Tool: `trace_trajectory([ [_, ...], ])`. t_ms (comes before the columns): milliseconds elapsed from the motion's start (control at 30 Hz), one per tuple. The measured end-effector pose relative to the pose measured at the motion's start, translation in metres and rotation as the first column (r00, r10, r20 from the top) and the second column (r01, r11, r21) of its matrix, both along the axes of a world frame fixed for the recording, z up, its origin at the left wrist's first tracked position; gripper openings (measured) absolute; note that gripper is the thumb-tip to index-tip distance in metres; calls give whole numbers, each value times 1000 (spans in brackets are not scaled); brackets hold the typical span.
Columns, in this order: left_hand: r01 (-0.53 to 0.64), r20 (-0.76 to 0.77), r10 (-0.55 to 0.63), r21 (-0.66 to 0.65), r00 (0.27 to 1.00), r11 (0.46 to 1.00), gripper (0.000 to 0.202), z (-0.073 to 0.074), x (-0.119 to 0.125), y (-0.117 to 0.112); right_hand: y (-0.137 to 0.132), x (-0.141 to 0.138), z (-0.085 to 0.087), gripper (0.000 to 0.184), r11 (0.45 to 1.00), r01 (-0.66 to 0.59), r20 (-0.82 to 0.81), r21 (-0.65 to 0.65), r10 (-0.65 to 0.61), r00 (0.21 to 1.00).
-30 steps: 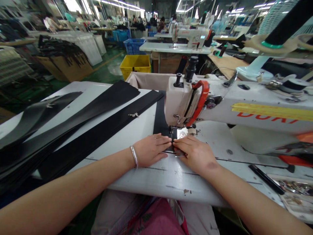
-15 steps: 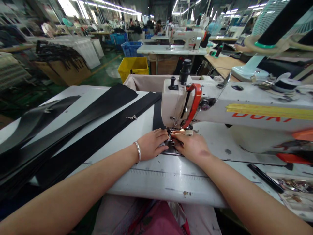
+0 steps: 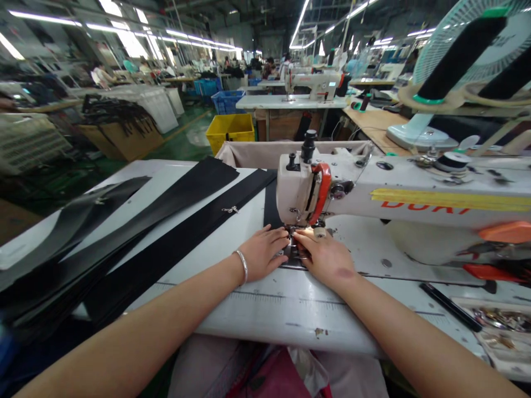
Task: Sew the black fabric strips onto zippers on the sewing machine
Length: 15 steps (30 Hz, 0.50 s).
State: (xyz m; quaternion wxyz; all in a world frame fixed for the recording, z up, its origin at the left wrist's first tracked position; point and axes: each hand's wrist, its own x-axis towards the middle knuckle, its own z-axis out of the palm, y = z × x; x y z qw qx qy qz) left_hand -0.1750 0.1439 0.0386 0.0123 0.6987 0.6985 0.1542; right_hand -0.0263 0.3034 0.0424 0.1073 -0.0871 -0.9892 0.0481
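My left hand (image 3: 264, 253), with a silver bangle at the wrist, lies palm down left of the presser foot. Its fingers stretch toward the needle area, the thumb apart. From the right, my right hand (image 3: 326, 255) reaches in with fingers bent and close together at the foot; whatever they grip is hidden. A black fabric piece (image 3: 272, 207) lies left of and behind the head of the white sewing machine (image 3: 289, 185), its near end covered by my fingers. Bare metal plate (image 3: 295, 260) shows between my hands. The exact stitching point cannot be made out.
Long black strips (image 3: 182, 235) lie on the table to the left, a small metal clasp (image 3: 230, 209) on one. On the right are a black bar (image 3: 450, 305) and a tray of metal parts (image 3: 504, 320). Beyond stand a yellow crate (image 3: 230, 130) and a fan base (image 3: 421, 134).
The view has tilted up slightly, so the table and machine sit lower in the picture. Both hands stay at the presser foot, with little visible change in their hold.
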Motion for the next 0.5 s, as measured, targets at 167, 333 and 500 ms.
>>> trace_trajectory([
  [167, -71, -82, 63, -105, 995, 992, 48, 6, 0, -8, 5, -3, 0, 43, 1000, 15, -13, -5, -15, 1000],
  [333, -475, -189, 452, -96, 872, 875, 58, 18, -30, -77, -16, 33, 0, 37, 998, -49, -77, -30, 47, 996],
  [500, -631, -218, 605, -71, 766, 773, 53, 24, -26, -120, -103, 56, -4, 41, 929, -296, -189, -221, 257, 948],
])
